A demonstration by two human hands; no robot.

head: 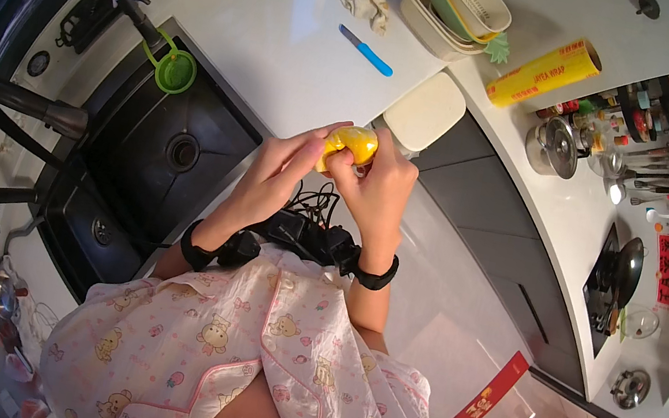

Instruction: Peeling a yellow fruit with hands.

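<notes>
Both my hands hold a glossy yellow object [353, 141], seemingly wrapped in clear film, in front of my body near the counter's edge. My left hand [279, 172] supports its left side with the fingers extended. On the other side, my right hand [373, 179] grips it between thumb and bent fingers. What the yellow thing is exactly, I cannot tell. Beyond my hands, a paring knife with a blue handle [374, 59] lies on the white countertop [255, 13]. A crumpled cloth [361, 2] rests above the knife.
At the left is a black sink [139, 137] with a green strainer [175, 71] by its back edge. A white bin lid [425, 111] adjoins the counter. Stacked plastic baskets [443, 10] and a yellow roll of cling wrap [545, 73] stand behind. Further right sits a lidded pot [552, 147].
</notes>
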